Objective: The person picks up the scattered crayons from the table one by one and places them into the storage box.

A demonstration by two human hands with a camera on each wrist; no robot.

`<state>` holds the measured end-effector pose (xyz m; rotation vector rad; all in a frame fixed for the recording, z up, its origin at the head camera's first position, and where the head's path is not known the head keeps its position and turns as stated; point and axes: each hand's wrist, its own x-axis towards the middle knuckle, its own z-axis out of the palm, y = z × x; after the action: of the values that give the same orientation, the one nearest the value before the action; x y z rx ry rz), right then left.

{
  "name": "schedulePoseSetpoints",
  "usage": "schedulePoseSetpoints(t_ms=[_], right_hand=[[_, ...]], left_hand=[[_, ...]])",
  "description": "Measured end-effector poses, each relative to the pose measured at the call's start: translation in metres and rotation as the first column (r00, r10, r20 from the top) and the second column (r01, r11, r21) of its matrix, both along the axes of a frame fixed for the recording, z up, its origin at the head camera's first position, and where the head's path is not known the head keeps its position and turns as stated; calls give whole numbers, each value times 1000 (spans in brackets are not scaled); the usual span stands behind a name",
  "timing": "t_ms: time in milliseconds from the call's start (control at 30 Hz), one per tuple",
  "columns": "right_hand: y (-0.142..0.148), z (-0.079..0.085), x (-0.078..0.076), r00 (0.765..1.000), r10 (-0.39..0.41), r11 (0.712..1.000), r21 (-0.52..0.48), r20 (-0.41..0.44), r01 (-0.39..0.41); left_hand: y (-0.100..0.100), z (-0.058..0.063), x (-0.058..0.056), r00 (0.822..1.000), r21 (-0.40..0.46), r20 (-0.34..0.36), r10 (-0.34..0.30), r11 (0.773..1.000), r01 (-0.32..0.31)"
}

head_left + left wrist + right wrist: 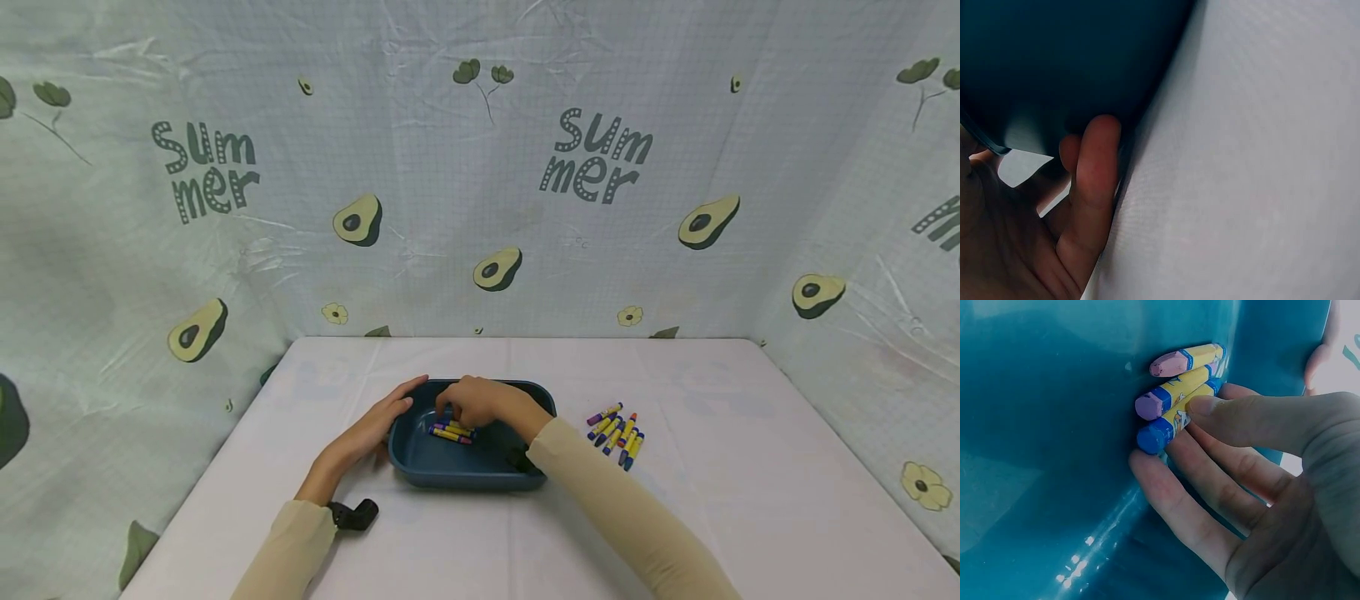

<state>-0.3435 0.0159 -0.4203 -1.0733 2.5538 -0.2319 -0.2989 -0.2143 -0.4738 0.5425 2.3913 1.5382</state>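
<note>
A dark blue tray [472, 481] stands on the table, with my left hand [375, 425] gripping its left side. In the left wrist view, fingers [1099, 165] lie against the tray's outer wall [1079, 69]. My right hand [480, 402] reaches down into the tray. Seen from the right wrist, the thumb and fingers of that hand [1235, 462] pinch a blue crayon [1152, 437] with a yellow wrapper. Right beside it on the tray floor lie a purple crayon [1151, 405] and a pink crayon [1171, 364], roughly side by side.
To the right of the tray, several crayons [615, 431] lie in a loose cluster on the white-covered table [720, 483]. A black wrist device [354, 515] sits on the left wrist. Behind the table hangs a printed sheet [427, 275].
</note>
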Motion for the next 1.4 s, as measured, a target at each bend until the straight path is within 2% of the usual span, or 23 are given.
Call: schedulePoseSetpoints(t_ms=[733,1133,1400], right_hand=[[6,7,1,1000,18,1000,-24,3,-18],[17,17,3,999,25,998,-65,-34,-27],[32,29,6,997,53,993,-107,-64,-60]], left_hand=[[3,5,0,1000,12,16,1,1000,-1],[3,4,0,999,9,33,0,1000,0],[3,5,1,998,-12,55,37,999,-36]])
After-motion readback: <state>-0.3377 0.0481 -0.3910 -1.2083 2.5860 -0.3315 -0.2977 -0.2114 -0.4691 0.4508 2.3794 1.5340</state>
